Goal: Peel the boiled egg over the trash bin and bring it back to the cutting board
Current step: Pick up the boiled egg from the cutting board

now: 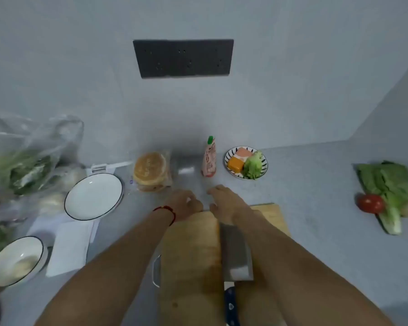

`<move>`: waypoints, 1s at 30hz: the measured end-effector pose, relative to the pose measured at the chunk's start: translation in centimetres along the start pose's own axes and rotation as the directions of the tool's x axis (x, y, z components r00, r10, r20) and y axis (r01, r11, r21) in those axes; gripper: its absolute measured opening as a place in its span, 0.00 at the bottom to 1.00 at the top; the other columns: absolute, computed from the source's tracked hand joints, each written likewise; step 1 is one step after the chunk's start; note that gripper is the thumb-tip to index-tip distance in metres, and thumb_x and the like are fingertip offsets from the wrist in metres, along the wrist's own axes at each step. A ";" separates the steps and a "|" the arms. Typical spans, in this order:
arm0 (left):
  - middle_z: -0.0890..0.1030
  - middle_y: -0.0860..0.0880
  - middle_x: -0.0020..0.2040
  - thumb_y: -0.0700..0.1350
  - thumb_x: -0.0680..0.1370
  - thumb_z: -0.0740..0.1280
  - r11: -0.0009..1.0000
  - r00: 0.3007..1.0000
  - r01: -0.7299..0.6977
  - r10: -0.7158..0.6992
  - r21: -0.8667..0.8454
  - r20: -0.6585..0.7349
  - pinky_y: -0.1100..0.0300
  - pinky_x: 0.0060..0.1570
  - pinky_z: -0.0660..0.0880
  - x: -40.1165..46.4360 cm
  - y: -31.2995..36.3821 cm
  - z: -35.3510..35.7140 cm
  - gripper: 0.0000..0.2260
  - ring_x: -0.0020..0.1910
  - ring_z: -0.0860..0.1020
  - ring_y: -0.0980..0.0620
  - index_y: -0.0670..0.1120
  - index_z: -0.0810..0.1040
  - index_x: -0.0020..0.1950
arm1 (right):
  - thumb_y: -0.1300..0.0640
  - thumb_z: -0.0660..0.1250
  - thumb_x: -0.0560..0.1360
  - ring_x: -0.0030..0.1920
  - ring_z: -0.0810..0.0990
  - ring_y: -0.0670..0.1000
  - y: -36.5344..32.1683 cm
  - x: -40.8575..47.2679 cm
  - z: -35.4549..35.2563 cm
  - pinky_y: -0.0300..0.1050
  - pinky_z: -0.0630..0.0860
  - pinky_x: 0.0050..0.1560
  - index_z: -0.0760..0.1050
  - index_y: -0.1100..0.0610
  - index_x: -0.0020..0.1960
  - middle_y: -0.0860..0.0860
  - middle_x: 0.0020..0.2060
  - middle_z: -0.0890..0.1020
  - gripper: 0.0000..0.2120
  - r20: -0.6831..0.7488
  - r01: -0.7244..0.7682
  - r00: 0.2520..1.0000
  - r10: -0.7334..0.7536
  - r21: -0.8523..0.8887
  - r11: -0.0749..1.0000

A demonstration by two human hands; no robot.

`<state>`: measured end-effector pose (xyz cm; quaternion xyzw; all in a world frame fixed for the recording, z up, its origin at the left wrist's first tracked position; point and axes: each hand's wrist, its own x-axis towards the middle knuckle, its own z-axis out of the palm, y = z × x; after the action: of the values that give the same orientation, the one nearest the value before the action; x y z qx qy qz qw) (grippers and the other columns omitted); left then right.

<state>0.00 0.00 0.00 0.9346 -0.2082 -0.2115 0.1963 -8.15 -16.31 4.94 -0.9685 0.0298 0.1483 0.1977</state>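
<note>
Left hand (185, 204) and right hand (224, 203): curled together at far edge of pale wooden cutting board (191, 250); grip unclear, boiled egg and trash bin unseen. Risk: forearm brushing steel cleaver (236, 252).

Grey counter (316, 184), pale wood board (191, 243), bright food colours

The wall (292, 67) is pale grey with a black socket panel (183, 58). White plate (93, 196) and bowl (17, 261) carry thin dark rims; the small dish (264, 171) has a dark striped rim and holds pink, orange and green pieces. The bottle (209, 160) is pink-and-white with a green cap. Lettuce (389, 184) is green, tomato (370, 203) red, bun (149, 168) golden brown, wristband (167, 211) red, cleaver (236, 252) grey with a dark blue patterned handle.
</note>
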 end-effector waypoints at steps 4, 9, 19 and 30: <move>0.83 0.44 0.59 0.41 0.76 0.68 0.999 0.998 -0.034 0.035 -0.010 0.059 0.53 0.61 0.75 1.1 -0.8 1.5 0.14 0.61 0.80 0.43 0.44 0.80 0.61 | 0.58 0.63 0.82 0.72 0.73 0.62 1.0 0.2 1.6 0.54 0.72 0.72 0.70 0.59 0.75 0.59 0.72 0.72 0.21 0.058 -0.078 0.995 0.076 0.038 0.996; 0.81 0.41 0.64 0.41 0.76 0.70 0.998 0.997 -0.061 0.062 -0.015 0.055 0.53 0.63 0.72 2.7 -1.3 2.1 0.18 0.64 0.78 0.40 0.41 0.78 0.65 | 0.60 0.64 0.81 0.67 0.77 0.63 2.2 0.5 2.4 0.54 0.76 0.67 0.75 0.59 0.70 0.60 0.68 0.76 0.18 0.060 -0.148 0.988 0.144 0.074 0.986; 0.81 0.45 0.58 0.42 0.75 0.72 0.955 0.980 -0.179 0.152 -0.236 -0.127 0.50 0.58 0.76 1.1 1.0 3.1 0.16 0.55 0.78 0.46 0.46 0.79 0.62 | 0.53 0.65 0.83 0.66 0.79 0.61 2.2 0.3 3.8 0.55 0.78 0.65 0.72 0.55 0.73 0.58 0.66 0.81 0.20 -0.106 -0.169 0.968 0.226 0.384 0.908; 0.79 0.51 0.55 0.46 0.74 0.75 0.903 0.977 -0.199 0.153 -0.380 -0.147 0.54 0.55 0.78 -6.6 8.5 6.7 0.15 0.53 0.78 0.50 0.51 0.77 0.59 | 0.59 0.72 0.80 0.52 0.88 0.62 8.2 -8.1 4.1 0.57 0.85 0.57 0.80 0.63 0.66 0.59 0.52 0.87 0.16 -0.063 -0.098 0.962 0.267 0.830 0.550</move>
<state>-11.26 -5.84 0.33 0.8639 -0.2337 -0.1771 0.4095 -17.96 -22.27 0.73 -0.7669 0.2134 0.0484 0.6033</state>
